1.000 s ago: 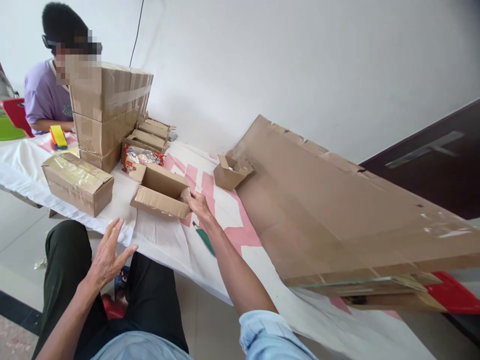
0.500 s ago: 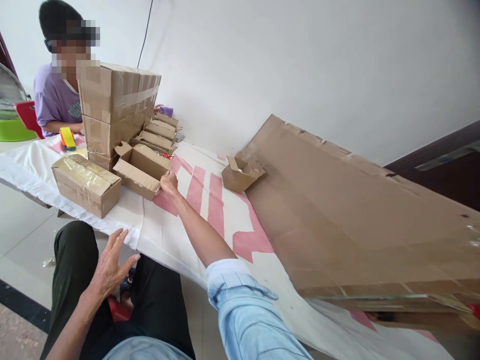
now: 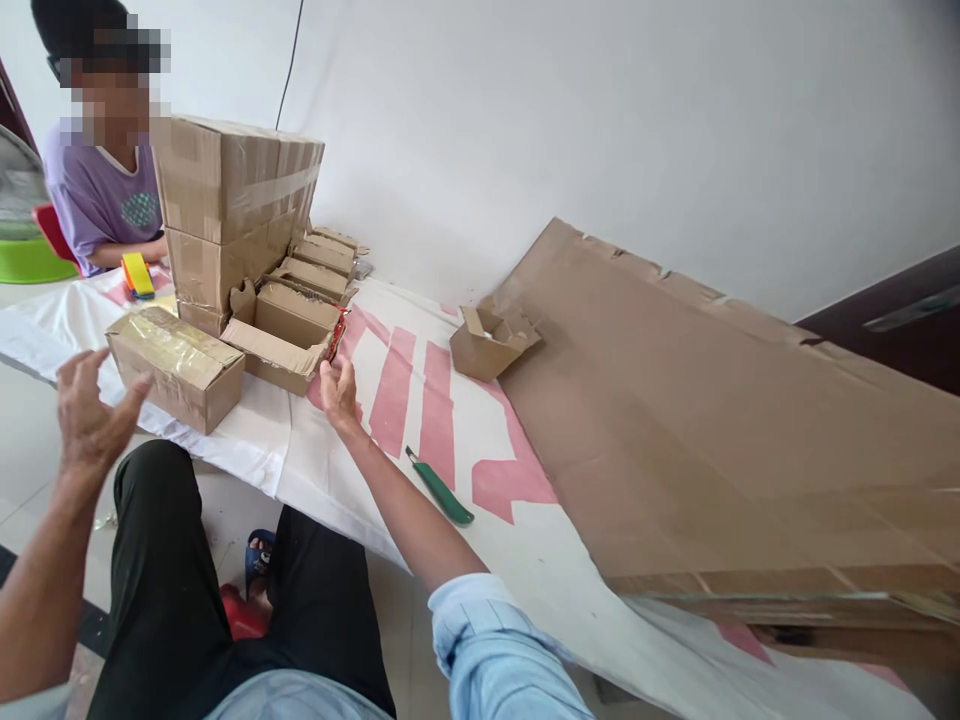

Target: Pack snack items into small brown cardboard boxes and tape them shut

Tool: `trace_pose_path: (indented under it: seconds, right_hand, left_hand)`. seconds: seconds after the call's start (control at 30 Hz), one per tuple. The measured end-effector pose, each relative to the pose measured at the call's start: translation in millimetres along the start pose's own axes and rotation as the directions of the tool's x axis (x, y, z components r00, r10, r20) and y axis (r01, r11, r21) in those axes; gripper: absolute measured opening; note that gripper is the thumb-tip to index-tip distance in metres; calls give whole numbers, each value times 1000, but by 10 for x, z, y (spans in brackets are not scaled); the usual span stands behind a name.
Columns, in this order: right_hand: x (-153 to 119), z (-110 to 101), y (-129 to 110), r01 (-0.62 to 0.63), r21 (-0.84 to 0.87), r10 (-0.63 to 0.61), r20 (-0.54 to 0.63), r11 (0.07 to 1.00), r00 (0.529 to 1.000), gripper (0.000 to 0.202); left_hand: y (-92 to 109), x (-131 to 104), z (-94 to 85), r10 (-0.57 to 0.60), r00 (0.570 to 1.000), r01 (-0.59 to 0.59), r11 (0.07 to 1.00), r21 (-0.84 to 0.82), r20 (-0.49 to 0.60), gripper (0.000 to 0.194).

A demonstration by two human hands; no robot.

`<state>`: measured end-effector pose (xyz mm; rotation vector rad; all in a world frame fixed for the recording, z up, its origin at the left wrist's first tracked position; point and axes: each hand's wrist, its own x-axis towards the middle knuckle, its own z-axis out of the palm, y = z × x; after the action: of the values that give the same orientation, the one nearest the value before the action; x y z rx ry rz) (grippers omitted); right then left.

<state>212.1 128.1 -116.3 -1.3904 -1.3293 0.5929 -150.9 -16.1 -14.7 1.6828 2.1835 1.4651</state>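
My left hand (image 3: 91, 412) is raised with fingers and thumb apart, close to the left end of a closed carton (image 3: 176, 368) sealed with clear tape. It holds nothing. An open, empty-looking cardboard box (image 3: 271, 366) stands to the right of that carton, with its flaps up. At its right end is my right hand (image 3: 340, 394), fingers loosely bent and apart; whether they touch the cardboard I cannot tell. Something red (image 3: 337, 334) shows along that end. A green utility knife (image 3: 441, 490) lies on the cloth beside my right forearm, blade tip out.
Stacked cartons (image 3: 225, 190) rise behind the open box, with several more opened boxes (image 3: 322, 255) in a row. A small open box (image 3: 491, 345) sits against a large cardboard sheet (image 3: 712, 430). A yellow tape dispenser (image 3: 137, 275) lies near a seated person (image 3: 105, 200).
My left hand has moved left and up from the table edge to the closed carton. My right hand's fingers have loosened at the open box's corner. The knife has come into view.
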Motion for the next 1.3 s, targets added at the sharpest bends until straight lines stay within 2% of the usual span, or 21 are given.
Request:
trace_pose_path:
  seconds: [0.07,0.13,0.23,0.3,0.33,0.4,0.53,0.67,0.77,0.9,1.0,1.1,1.2,1.3]
  right_hand:
    - [-180,35,-17,-11,12,11,-2,1000,1000,63]
    - [-312,86,-56,-17,15,16,39,1000,999,64]
    - [-400,182,-114,-52,42,46,131,998,990,58]
    - [-392,264,-138,-81,83,59,240,993,969,46]
    - [-371,310,-147,-93,104,59,292,990,955,40]
    - [-301,407,-161,-108,135,52,361,985,931,33]
    - [-101,545,-192,-145,171,63,410,975,910,38]
    - [-2,550,-216,-173,215,56,461,961,886,38]
    - [-88,496,-187,-214,262,52,515,941,855,42]
    - [-344,404,-82,-317,315,91,565,895,820,65]
    - [-555,307,-2,-357,416,83,548,836,832,77]
    - [-727,161,53,-351,508,78,482,786,873,82]
    - [-822,-29,100,-340,507,158,368,792,916,82]
    - [-837,-244,150,-343,465,236,273,817,933,81]
  left_hand:
    - [-50,358,-11,-142,990,142,989,44,7,81]
    - [-84,623,28,-243,967,242,970,24,76,76]
    - [-138,806,138,-277,936,297,953,-66,218,81]
    - [-182,808,208,-278,934,302,950,-78,224,97]
    - [-202,783,236,-277,937,297,952,-70,212,103]
    - [-225,701,273,-252,948,267,962,-51,194,103]
    - [-168,468,305,-232,953,241,970,-24,197,89]
    - [-53,264,339,-214,943,234,971,-50,257,93]
    - [-11,200,366,-201,931,237,968,-87,306,97]
    - [-15,170,392,-142,931,194,973,-126,337,96]
    - [-1,73,400,-93,932,157,975,-159,352,99]
    - [78,-123,391,-60,929,136,973,-187,366,99]
    - [224,-365,375,-22,918,111,973,-204,396,102]
    - [390,-581,367,33,890,94,963,-254,456,100]
